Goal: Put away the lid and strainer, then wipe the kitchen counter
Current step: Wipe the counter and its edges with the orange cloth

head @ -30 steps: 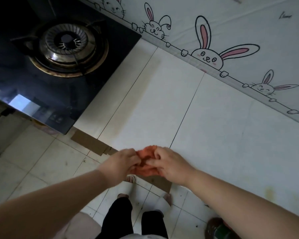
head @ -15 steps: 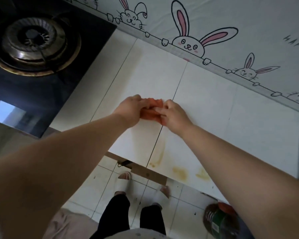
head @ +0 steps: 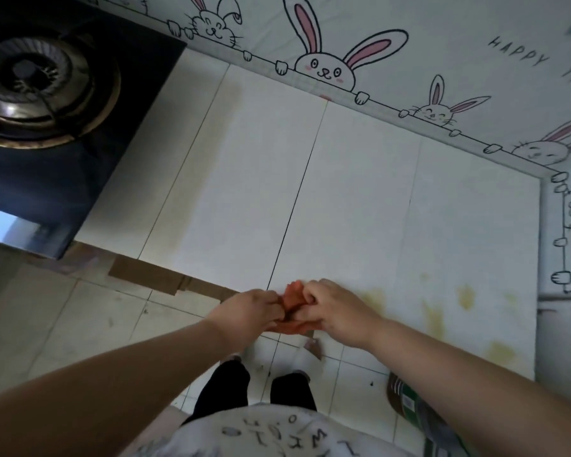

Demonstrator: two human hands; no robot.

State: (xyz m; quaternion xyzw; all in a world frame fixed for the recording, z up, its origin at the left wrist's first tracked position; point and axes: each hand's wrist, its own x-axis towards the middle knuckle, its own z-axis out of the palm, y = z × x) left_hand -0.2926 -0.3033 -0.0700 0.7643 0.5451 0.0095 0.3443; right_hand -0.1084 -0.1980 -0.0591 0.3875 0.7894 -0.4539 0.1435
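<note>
both hands (head: 290,308) (touching) grip cloth (head: 292,296)

Your forearms are bare, with no sleeves reaching into view. Your left hand (head: 249,310) and right hand (head: 335,308) wear no gloves, rings or watch. You have on a white top (head: 277,433) printed with dark hand-drawn letters, and black trousers (head: 223,387) below it.

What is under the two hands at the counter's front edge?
An orange cloth shows between the left hand and the right hand, bunched at the white counter's front edge. Most of the cloth is covered by the fingers, so its full shape cannot be seen.
</note>
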